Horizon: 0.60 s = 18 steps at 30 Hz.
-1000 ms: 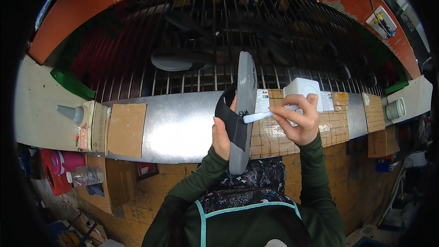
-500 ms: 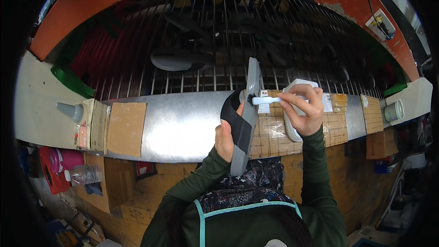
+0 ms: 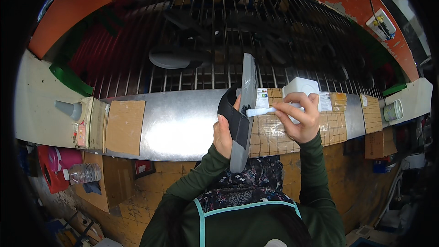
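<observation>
Between both hands, left fingers (image 3: pixel 222 126) grip a sandal (image 3: pixel 243 110); right fingers (image 3: pixel 292 110) pinch a brush (image 3: pixel 267 110).

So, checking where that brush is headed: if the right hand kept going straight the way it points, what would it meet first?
The right hand points left, and its white brush tip already sits at the grey shoe sole held by the left hand. The sole comes first, though depth is unclear.

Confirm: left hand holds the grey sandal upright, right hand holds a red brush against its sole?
Not quite. The brush is white, not red, as the head view shows. The rest stands: the left hand holds the grey sandal upright, and the right hand holds the brush against its sole.
</observation>
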Motion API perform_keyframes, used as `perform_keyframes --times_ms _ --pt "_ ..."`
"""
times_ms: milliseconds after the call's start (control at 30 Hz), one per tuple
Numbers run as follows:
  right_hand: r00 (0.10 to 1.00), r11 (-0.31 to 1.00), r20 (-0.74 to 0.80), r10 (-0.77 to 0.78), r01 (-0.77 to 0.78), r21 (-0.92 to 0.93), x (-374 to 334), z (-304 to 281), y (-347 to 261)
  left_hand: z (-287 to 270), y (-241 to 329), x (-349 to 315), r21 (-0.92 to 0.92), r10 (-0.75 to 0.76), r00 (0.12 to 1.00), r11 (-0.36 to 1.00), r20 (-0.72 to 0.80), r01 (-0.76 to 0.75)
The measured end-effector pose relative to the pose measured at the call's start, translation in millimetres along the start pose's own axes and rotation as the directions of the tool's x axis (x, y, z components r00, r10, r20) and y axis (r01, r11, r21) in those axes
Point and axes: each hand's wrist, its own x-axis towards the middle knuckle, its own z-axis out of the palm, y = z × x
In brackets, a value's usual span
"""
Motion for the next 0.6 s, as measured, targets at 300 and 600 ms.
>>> perform_keyframes --times_ms 300,600 --pt "0.961 0.858 -0.037 0.275 -0.228 0.46 0 13 12 4 -12 -10 -0.412 0.032 0.998 0.911 0.051 -0.008" --pt "0.969 0.933 0.063 0.238 -0.246 0.263 -7 14 -8 4 6 -17 -0.571 -0.188 0.978 0.815 -0.094 0.101"
